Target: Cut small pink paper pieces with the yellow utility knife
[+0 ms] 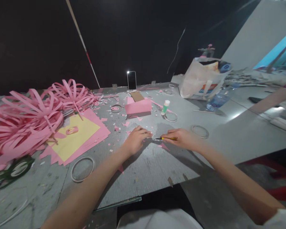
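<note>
My right hand (180, 138) is closed around a slim yellow-handled tool (173, 138) with a thin dark tip pointing left; its exact kind is too small to make out. My left hand (137, 139) rests low over the table with its fingers closed at the tool's tip. Whatever those fingers hold is hidden or too small to name. Just below the tool lies a pink paper scrap (164, 146). Beyond both hands stands a folded pink paper piece (138, 107) with a brown card (137, 96) behind it. A glue stick (165, 107) stands upright past my right hand.
Pink paper-strip loops (38, 111) pile up at the left, beside yellow paper (73, 138) and a green tape roll (13, 170). Several rings, one a pale ring (72, 170), lie about. A phone (132, 80), white bag (200, 79) and plastic bottle (219, 101) stand farther back.
</note>
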A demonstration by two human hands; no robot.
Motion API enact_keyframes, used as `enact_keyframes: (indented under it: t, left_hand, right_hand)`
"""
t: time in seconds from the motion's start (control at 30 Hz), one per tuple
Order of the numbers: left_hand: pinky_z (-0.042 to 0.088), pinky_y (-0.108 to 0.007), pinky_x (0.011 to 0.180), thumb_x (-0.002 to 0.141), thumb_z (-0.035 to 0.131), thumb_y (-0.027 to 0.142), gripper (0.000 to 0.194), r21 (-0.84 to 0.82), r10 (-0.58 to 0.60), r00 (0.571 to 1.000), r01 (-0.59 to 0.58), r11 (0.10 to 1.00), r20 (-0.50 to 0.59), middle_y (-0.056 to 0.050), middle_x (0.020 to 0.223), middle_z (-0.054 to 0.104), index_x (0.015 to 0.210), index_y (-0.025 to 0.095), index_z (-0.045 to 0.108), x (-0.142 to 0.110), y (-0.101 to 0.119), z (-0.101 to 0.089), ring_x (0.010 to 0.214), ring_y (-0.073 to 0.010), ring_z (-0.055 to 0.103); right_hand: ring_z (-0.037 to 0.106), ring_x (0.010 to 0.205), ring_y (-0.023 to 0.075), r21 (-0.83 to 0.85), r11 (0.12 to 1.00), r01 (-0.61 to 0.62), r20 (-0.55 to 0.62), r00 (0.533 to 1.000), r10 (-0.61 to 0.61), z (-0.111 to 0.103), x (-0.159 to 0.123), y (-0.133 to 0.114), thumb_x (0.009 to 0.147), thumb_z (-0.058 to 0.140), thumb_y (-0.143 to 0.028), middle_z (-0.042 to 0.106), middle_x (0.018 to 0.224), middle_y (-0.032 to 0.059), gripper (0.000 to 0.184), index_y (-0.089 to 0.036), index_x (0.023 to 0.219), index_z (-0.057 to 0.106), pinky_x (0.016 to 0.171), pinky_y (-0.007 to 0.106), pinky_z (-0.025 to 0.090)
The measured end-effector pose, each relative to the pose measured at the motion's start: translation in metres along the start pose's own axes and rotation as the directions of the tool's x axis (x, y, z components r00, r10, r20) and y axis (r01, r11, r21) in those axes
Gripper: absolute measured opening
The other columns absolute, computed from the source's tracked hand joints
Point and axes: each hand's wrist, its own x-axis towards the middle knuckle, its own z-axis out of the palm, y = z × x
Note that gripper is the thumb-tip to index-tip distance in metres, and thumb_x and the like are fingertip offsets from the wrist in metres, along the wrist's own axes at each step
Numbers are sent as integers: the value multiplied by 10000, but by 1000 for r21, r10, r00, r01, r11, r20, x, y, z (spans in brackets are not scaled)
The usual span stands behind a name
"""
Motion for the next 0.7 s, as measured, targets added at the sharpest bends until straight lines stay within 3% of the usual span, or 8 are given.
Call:
enact_keyframes:
  t: [0.27,0.5,0.7]
  left_hand:
    - [508,-478,1015,834,515,-41,627,29,25,1000,-26,999,15,-67,1343,776,1349,227,753,2,-1,-1,1130,-283,605]
    - [505,-464,1020,783,514,-87,663,38,40,999,-40,998,4,-52,1354,778,1326,216,743,1,-3,1,1146,-279,613]
    - [514,-449,1014,807,527,-97,639,57,45,999,-44,997,-27,-57,1345,781,1317,216,751,0,-6,6,1144,-273,620]
  right_hand:
    - [638,662,196,112,994,-16,60,998,10,-12,8,-2,997,648,-722,756,761,9,445,-346,940,879,658,326,439]
    - [601,621,187,53,998,-43,42,998,41,-23,7,-1,998,671,-690,702,678,-1,428,-333,847,853,634,331,423]
    - [697,733,214,-52,998,47,52,998,-45,-26,-8,6,1077,582,-614,786,883,38,406,-348,1132,884,684,330,471]
